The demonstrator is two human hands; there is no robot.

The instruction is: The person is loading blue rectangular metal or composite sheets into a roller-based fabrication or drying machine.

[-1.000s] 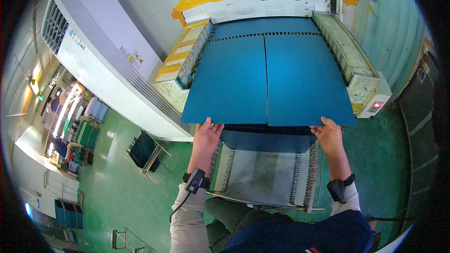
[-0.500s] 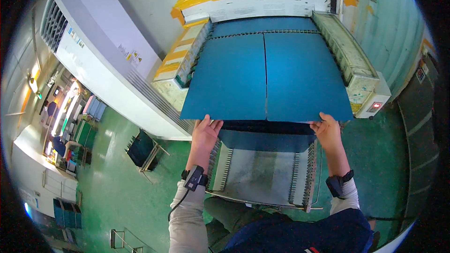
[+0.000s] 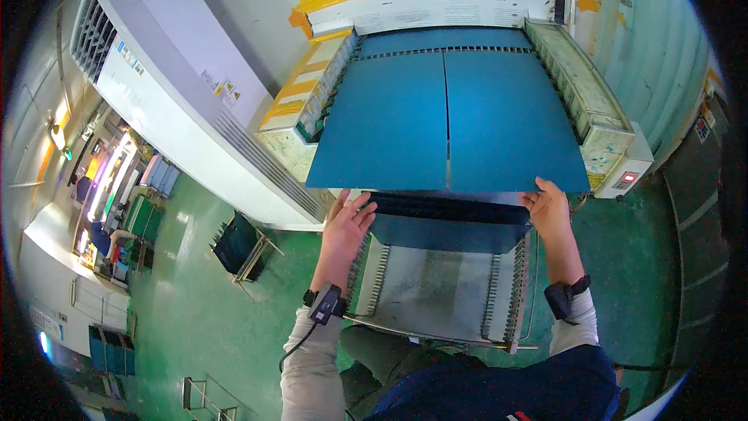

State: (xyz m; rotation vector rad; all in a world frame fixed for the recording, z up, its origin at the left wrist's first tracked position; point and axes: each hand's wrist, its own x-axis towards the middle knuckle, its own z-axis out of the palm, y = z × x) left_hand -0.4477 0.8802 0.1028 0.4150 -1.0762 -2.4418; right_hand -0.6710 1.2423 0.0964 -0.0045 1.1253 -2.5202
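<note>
The left board (image 3: 386, 125) and the right board (image 3: 510, 125) lie side by side between a left rail (image 3: 290, 113) and a right rail (image 3: 580, 82); another board (image 3: 444, 37) lies behind them. In front stands a rack (image 3: 425, 292), upright boards (image 3: 448, 235) in its far end. The left hand (image 3: 343, 226) is just before the left board, the right hand (image 3: 552, 209) at the right board's near edge. Left of the left rail stands an air conditioner (image 3: 175, 101).

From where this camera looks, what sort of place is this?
Probably a factory workshop: flat blue rectangular panels project from between pale, stained machine rails, a grey rack with toothed sides stands in front, and a metal-legged rack of dark sheets stands left.
</note>
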